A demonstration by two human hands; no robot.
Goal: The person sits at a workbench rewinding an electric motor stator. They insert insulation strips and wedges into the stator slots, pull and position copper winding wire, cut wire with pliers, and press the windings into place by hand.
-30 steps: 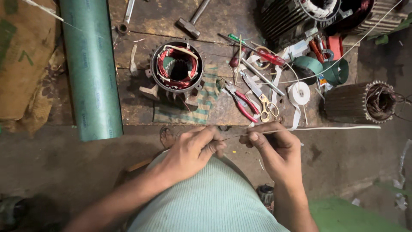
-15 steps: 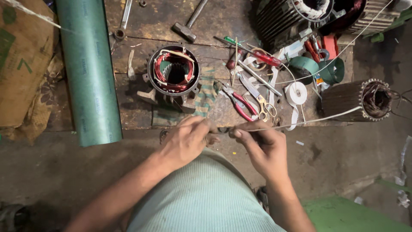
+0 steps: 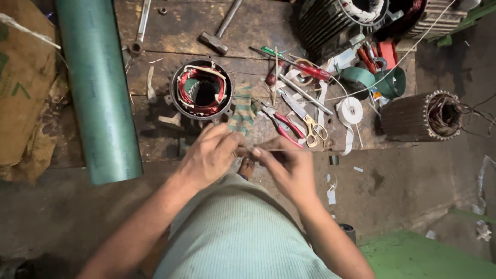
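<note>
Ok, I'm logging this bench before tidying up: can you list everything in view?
motor stator: one, red-copper windings, bench centre
second stator: one, brown, right of the bench
finned motor housing: one, dark, top
large pipe: one, green, left
hammer: one, dark, top centre
spanner: one, metal, top left
pliers: one, red handles, centre
scissors: one, yellow handles, beside the pliers
screwdriver: one, red handle
white tape roll: one
green tape rolls: two
cardboard: brown, far left
left hand, right hand: fingertips together, pinching something thin
</note>
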